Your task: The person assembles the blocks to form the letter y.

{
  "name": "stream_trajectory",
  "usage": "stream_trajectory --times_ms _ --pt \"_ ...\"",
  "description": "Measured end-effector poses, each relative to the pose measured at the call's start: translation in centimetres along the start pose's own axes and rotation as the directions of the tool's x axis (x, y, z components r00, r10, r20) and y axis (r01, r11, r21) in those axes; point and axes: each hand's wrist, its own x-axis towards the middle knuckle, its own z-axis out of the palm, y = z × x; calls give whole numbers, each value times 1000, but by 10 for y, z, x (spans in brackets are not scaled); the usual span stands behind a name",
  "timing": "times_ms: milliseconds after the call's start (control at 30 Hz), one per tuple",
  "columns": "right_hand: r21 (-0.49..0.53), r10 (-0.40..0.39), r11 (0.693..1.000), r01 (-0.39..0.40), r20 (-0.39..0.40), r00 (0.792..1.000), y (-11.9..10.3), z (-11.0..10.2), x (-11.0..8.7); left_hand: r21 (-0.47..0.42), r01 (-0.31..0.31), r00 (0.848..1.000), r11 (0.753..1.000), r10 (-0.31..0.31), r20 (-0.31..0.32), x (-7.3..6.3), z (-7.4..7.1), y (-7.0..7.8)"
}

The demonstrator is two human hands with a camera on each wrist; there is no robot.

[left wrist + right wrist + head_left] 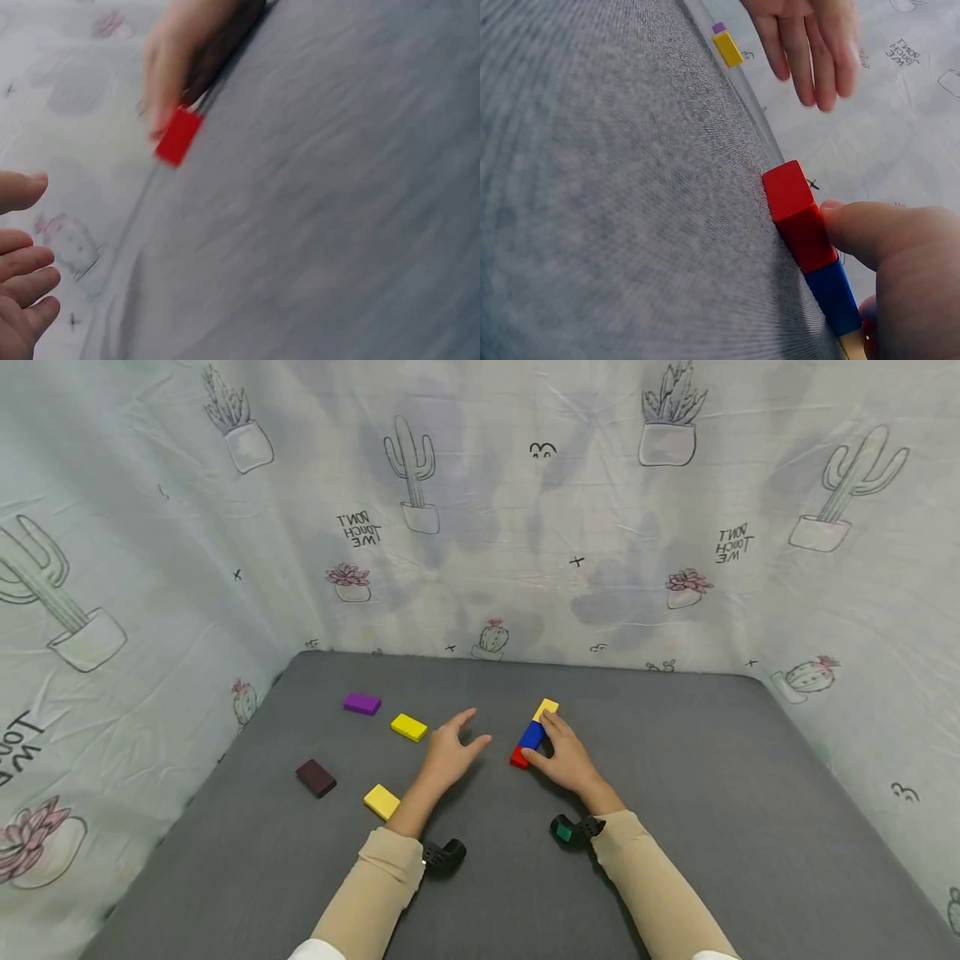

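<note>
Three blocks, red [518, 757], blue [532, 735] and yellow [550, 704], form a straight slanting row on the grey table, red nearest me. My right hand [568, 760] holds this row, thumb at the red block and fingers by the yellow one. In the right wrist view the thumb [862, 229] lies against the red block, and the other fingers are mostly hidden. Left of the row, my left hand [448, 756] hovers with nothing in it, fingers loosely bent and thumb spread. The left wrist view is blurred.
On the left lie a purple block [362, 703], a yellow block [409, 727] and a dark brown block [316, 778]. Another yellow block [382, 802] sits beside my left forearm, partly covered by it. A cactus-print curtain [480, 543] surrounds the table [720, 793].
</note>
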Motion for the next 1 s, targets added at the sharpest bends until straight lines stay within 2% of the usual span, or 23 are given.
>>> stream_trajectory --times_ms 100,233,567,767,1000 --pt "6 -3 1000 3 -2 1000 0 -2 -2 -15 22 999 1000 -22 -23 3 -13 -4" --pt "11 -2 1000 2 4 1000 0 -2 -3 -17 86 995 996 -86 -46 6 -28 -12" --pt "7 2 1000 -2 7 1000 1 -2 -1 85 204 975 975 -195 -104 8 -60 -32" --pt "8 -4 1000 4 -1 1000 0 -4 1 93 276 957 957 -266 -113 7 -73 -38" --pt "7 -6 1000 6 4 1000 -1 -2 -1 102 352 935 930 -345 -78 3 -77 -46"
